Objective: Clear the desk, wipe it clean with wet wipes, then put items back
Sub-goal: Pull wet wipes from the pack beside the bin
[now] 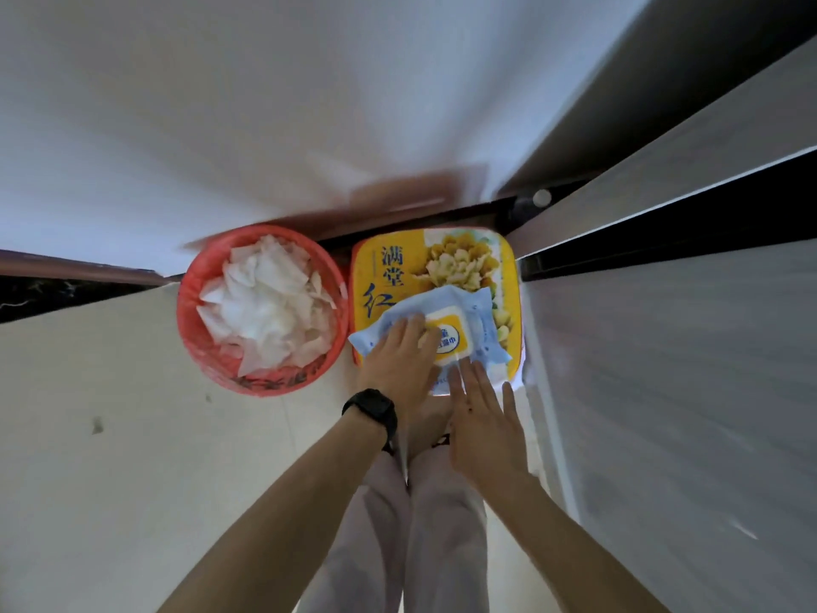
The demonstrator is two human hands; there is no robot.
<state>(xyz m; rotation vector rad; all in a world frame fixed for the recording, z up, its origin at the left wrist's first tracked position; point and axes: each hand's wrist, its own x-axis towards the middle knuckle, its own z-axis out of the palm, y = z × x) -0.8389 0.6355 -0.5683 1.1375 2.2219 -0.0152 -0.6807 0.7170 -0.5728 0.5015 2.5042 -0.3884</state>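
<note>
Head view looks straight down at a blue wet wipes pack (479, 311) lying on top of a yellow box (389, 267) printed with blue Chinese characters, which stands on the pale floor (132, 435). The left hand (398, 360), with a black watch (373, 411) at its wrist, rests flat on the pack's left part, fingers extended and pressing down beside the yellow lid. The right hand (482, 418) is released, fingers straight and spread, its fingertips at the pack's near edge. Just left of the box stands a red bin (194, 329) filled with crumpled white wipes (265, 311).
</note>
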